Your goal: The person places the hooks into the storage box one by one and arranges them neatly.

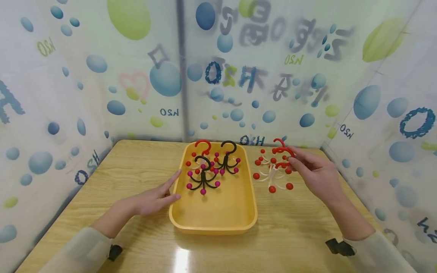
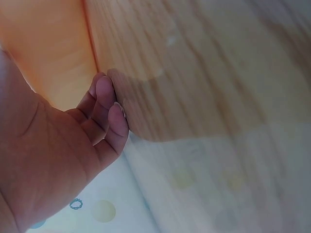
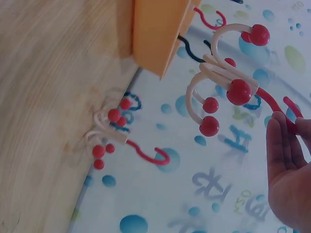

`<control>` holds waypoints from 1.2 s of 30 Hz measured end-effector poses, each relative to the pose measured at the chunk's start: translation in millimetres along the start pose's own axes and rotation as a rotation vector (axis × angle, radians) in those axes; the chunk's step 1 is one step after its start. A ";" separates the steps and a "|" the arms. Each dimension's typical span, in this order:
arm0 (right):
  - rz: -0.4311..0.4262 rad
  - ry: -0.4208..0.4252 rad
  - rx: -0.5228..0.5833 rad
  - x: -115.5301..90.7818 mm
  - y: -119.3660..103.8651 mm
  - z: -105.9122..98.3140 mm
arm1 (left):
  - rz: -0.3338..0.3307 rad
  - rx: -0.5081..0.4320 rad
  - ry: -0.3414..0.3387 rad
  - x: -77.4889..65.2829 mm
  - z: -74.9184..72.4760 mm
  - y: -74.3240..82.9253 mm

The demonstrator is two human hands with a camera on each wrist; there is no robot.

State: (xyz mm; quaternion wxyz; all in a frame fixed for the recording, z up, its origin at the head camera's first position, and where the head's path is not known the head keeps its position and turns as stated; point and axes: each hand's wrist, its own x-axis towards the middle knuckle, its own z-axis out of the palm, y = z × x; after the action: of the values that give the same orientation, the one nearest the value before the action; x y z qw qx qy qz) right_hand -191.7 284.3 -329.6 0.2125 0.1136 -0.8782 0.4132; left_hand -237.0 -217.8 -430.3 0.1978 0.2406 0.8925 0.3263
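My right hand [image 1: 315, 172] pinches the red hook end of a white multi-arm hanger [image 1: 272, 173] with red ball tips, raised beside the tray. In the right wrist view the fingertips [image 3: 278, 121] press on its red hook. A second red-and-white hanger [image 3: 114, 133] stands on the table behind the held one. My left hand [image 1: 151, 199] rests against the left side of a yellow tray [image 1: 218, 214], index finger straight, thumb at the rim. Inside the tray are a front black hanger [image 1: 203, 176] with magenta balls, another black hanger [image 1: 225, 162], and a red-hooked hanger [image 1: 203, 143] partly hidden behind.
The wooden table [image 1: 136, 163] carries the tray near its middle. Pale curtains [image 1: 218, 102] printed with blue and green spots enclose the table at the back and on both sides.
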 end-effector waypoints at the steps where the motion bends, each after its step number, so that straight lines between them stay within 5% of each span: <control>1: -0.013 -0.004 0.007 1.9 -3.1 3.4 | 0.000 0.000 0.001 0.0 0.0 -0.2; 12: -0.087 -0.071 0.105 21.2 -25.4 41.2 | -0.008 -0.001 0.007 -0.1 -1.2 -0.8; 29: -0.002 -0.243 0.185 39.6 -27.2 102.4 | -0.028 0.013 0.008 0.4 -1.9 -1.0; 36: -0.040 -0.259 0.173 42.8 -21.8 120.4 | -0.030 0.027 0.010 -0.4 -1.3 -0.5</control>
State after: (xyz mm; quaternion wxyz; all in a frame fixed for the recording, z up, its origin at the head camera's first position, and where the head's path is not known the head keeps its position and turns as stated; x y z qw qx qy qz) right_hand -255.1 176.2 -363.3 0.0953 0.2012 -0.8569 0.4649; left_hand -237.6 -219.0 -429.6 0.1949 0.2283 0.9012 0.3126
